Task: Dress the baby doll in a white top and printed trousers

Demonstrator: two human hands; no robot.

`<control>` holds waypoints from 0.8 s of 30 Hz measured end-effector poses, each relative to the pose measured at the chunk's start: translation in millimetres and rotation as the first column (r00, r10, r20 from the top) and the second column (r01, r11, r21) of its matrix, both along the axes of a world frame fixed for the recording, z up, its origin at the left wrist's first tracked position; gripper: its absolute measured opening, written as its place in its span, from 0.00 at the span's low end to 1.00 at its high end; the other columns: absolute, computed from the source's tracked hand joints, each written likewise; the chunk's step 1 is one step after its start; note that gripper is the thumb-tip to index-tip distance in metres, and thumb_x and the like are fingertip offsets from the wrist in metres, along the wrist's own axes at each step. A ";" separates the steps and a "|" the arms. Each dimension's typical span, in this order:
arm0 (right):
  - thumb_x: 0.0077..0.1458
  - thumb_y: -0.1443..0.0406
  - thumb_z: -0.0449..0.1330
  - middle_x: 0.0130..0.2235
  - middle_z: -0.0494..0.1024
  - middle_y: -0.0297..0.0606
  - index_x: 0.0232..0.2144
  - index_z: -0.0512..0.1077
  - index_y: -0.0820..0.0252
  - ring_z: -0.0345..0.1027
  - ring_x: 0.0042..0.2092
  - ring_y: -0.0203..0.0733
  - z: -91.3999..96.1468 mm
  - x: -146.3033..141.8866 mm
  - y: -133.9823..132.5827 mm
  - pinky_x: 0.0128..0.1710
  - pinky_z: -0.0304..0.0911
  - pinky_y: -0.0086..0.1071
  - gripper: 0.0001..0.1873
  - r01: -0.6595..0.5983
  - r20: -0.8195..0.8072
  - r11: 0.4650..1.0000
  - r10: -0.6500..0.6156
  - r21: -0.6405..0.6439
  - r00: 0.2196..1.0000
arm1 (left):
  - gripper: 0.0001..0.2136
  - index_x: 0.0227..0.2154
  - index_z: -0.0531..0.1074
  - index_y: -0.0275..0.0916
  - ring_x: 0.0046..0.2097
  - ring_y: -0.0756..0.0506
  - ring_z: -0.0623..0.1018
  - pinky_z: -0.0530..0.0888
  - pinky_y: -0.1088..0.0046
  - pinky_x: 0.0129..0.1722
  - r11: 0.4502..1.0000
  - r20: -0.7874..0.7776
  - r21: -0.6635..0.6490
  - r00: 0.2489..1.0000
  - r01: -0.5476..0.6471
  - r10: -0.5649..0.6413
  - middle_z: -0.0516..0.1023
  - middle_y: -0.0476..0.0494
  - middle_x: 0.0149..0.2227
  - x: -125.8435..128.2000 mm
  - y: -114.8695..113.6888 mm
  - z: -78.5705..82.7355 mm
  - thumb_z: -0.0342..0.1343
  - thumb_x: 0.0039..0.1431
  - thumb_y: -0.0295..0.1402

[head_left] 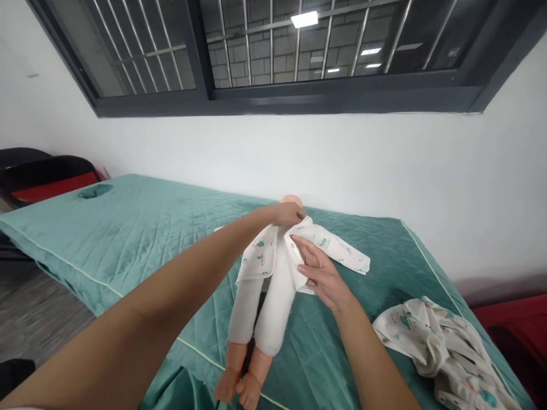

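Note:
A baby doll [273, 319] lies on its back on a green quilted bed cover, its feet toward me. It has a white cloth body and wears a white printed baby shirt [258, 256] that hangs open at the front. My left hand [290, 213] reaches across to the shirt's collar, below the doll's head [292, 200], and its fingers are closed there. With my right hand [320, 270] I grip the front flap on the right side, thumb and fingers around its edge. One sleeve [346, 253] stretches out to the right.
Crumpled printed baby clothing [440, 347] lies at the right on the green bed [149, 228]. The bed has a hole [94, 191] near its far left end. Black and red chairs [51, 176] stand at the left. A white wall [256, 148] with a barred window rises behind.

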State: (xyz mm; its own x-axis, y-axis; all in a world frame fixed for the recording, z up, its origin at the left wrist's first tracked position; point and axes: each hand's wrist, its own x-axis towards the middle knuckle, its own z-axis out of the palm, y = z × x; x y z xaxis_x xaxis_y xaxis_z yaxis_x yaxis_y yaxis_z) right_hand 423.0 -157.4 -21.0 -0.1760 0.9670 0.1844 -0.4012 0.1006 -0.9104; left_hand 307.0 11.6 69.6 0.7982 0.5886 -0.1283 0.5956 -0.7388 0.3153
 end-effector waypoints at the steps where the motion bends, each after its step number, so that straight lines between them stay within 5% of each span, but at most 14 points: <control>1: 0.50 0.64 0.69 0.66 0.64 0.34 0.57 0.71 0.44 0.67 0.37 0.35 0.8 -0.2 -0.2 0.19 0.51 0.24 0.31 -0.039 0.032 0.999 0.039 0.002 0.999 | 0.17 0.43 0.78 0.39 0.50 0.43 0.76 0.70 0.72 0.52 1.000 0.009 -0.015 1.000 0.005 -0.005 0.80 0.47 0.48 -4.3 -0.9 3.1 0.47 0.63 0.42; 5: 0.53 0.64 0.68 0.67 0.62 0.35 0.58 0.70 0.44 0.64 0.35 0.34 2.9 -0.3 -0.1 0.17 0.45 0.24 0.31 -0.083 0.098 0.996 0.082 0.012 0.992 | 0.28 0.58 0.68 0.40 0.57 0.41 0.73 0.68 0.70 0.55 0.998 0.046 -0.064 0.999 0.011 -0.008 0.74 0.41 0.59 -9.7 -9.3 4.4 0.50 0.59 0.48; 8: 0.52 0.63 0.69 0.62 0.69 0.39 0.58 0.71 0.46 0.64 0.35 0.34 2.7 -0.1 -0.3 0.17 0.47 0.23 0.31 -0.082 0.130 0.997 0.081 0.000 0.988 | 0.36 0.64 0.60 0.41 0.60 0.41 0.71 0.68 0.71 0.56 1.000 -0.001 0.005 1.000 0.017 -0.017 0.69 0.40 0.63 -2.7 -19.3 -2.6 0.60 0.52 0.43; 12: 0.50 0.63 0.70 0.53 0.75 0.39 0.56 0.73 0.48 0.64 0.33 0.34 2.7 -1.1 -1.3 0.19 0.52 0.22 0.30 -0.083 0.122 0.996 0.084 -0.012 0.989 | 0.23 0.55 0.71 0.40 0.53 0.41 0.77 0.72 0.70 0.50 0.978 -0.066 0.192 0.994 -0.077 0.091 0.77 0.40 0.55 11.0 -30.3 -7.5 0.56 0.55 0.29; 15: 0.49 0.63 0.70 0.57 0.73 0.38 0.54 0.74 0.48 0.64 0.33 0.33 3.5 -2.1 -2.0 0.20 0.56 0.22 0.28 -0.092 0.102 0.996 0.092 -0.010 0.991 | 0.15 0.44 0.77 0.35 0.49 0.39 0.79 0.73 0.68 0.47 0.955 -0.054 0.248 0.983 -0.160 0.178 0.80 0.36 0.47 16.2 -30.5 -4.2 0.53 0.56 0.24; 19: 0.50 0.63 0.70 0.64 0.67 0.37 0.54 0.73 0.47 0.67 0.37 0.35 3.6 -2.7 -1.8 0.24 0.63 0.24 0.28 -0.110 0.086 0.994 0.108 0.021 0.990 | 0.14 0.45 0.77 0.37 0.48 0.40 0.79 0.73 0.68 0.46 0.912 0.038 0.290 0.956 -0.290 0.292 0.79 0.36 0.49 10.2 -18.5 -2.1 0.52 0.58 0.26; 24: 0.52 0.63 0.69 0.64 0.67 0.38 0.54 0.73 0.46 0.71 0.41 0.38 5.1 -3.0 -1.6 0.30 0.67 0.28 0.26 -0.122 0.093 0.991 0.117 0.051 0.989 | 0.15 0.45 0.76 0.33 0.44 0.39 0.80 0.74 0.65 0.44 0.828 0.131 0.273 0.872 -0.489 0.472 0.79 0.31 0.46 -9.0 -2.3 -20.0 0.47 0.62 0.30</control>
State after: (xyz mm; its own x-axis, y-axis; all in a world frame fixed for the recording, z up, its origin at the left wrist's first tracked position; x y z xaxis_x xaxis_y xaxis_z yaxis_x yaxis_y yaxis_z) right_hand 420.0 -159.0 -15.9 -0.3083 0.9263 0.2167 -0.3306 0.1093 -0.9374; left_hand 297.9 9.4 49.6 0.4050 0.9031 0.1428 0.8873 -0.4259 0.1767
